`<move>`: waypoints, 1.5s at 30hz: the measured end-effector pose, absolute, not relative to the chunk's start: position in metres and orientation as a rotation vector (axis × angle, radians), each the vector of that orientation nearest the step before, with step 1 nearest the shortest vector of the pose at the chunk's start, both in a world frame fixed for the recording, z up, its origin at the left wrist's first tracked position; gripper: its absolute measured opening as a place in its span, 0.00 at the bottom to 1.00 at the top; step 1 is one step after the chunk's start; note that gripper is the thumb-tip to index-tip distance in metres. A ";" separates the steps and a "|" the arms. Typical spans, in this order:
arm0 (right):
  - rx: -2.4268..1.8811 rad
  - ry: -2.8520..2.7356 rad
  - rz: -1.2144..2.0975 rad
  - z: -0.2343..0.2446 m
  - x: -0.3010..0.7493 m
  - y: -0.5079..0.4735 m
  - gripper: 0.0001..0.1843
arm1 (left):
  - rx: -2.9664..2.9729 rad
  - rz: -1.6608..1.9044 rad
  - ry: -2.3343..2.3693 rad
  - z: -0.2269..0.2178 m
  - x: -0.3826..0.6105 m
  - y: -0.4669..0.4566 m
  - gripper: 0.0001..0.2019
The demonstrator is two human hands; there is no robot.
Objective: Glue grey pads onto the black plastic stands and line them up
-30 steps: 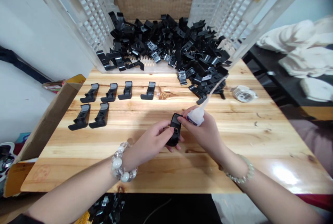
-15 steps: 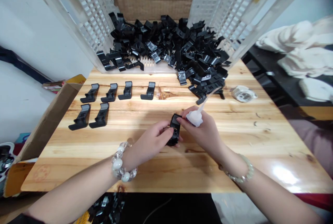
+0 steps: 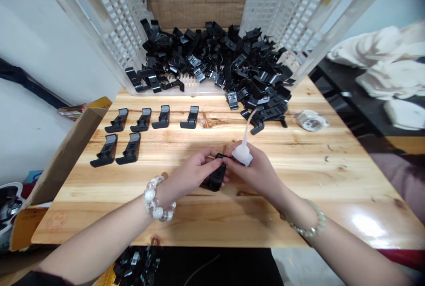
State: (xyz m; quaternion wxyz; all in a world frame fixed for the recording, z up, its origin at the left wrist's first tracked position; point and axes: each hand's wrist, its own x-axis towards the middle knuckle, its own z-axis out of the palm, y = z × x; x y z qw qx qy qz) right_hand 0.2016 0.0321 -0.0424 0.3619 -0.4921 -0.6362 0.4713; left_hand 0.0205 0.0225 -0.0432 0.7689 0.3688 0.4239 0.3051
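My left hand (image 3: 187, 173) is closed on a black plastic clip (image 3: 215, 179), held low over the middle of the wooden table. Against the clip's upper end rest the thumb and fingers of my right hand (image 3: 259, 171). That hand also grips a small white squeeze bottle (image 3: 242, 155), whose thin pale nozzle points up and away from me. Most of the bottle's body is hidden by the palm. Left of my hands, more black clips (image 3: 129, 148) lie in two rows, several behind and two in front, with grey patches at their upper ends.
A white plastic crate (image 3: 109, 47) lies open towards me, and a heap of black clips (image 3: 215, 60) spills from it onto the table (image 3: 186, 228). At the right is a whitish roll in wrapping (image 3: 311, 120). A cardboard box (image 3: 63, 157) stands beyond the left edge.
My right hand has shifted slightly left, and the bottle's nozzle has swung more upright. The held clip has tilted, so its grey patch no longer shows.
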 end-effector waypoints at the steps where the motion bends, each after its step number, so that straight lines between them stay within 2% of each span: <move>1: -1.252 -1.619 1.243 -0.041 0.202 0.034 0.09 | 0.800 0.673 0.932 -0.043 0.019 0.024 0.18; 10: -1.199 -1.423 1.269 -0.045 0.214 0.053 0.12 | 0.834 0.858 1.021 -0.036 0.013 0.035 0.14; 16: -1.240 -1.255 1.363 -0.041 0.219 0.058 0.13 | 0.931 0.978 1.167 0.003 -0.022 0.052 0.13; 20: -1.226 -1.204 1.405 -0.032 0.219 0.055 0.12 | 1.056 0.965 1.379 0.015 -0.064 0.060 0.17; 24: -1.202 -1.216 1.406 -0.026 0.218 0.050 0.12 | 1.095 0.873 1.574 0.000 -0.092 0.060 0.24; 28: -1.155 -1.263 1.401 -0.027 0.217 0.049 0.12 | 1.199 0.882 1.740 -0.016 -0.103 0.061 0.26; 32: -1.140 -1.246 1.418 -0.031 0.215 0.050 0.12 | 1.337 0.875 1.795 -0.026 -0.101 0.069 0.25; 36: -1.152 -1.212 1.419 -0.034 0.213 0.052 0.12 | 1.508 0.828 1.822 -0.029 -0.093 0.075 0.19; 42: -1.090 -1.160 1.357 -0.030 0.221 0.059 0.13 | 1.823 0.781 1.803 -0.010 -0.054 0.077 0.15; 45: -1.089 -1.045 1.256 -0.026 0.232 0.068 0.12 | 2.092 0.646 1.618 -0.005 -0.008 0.082 0.16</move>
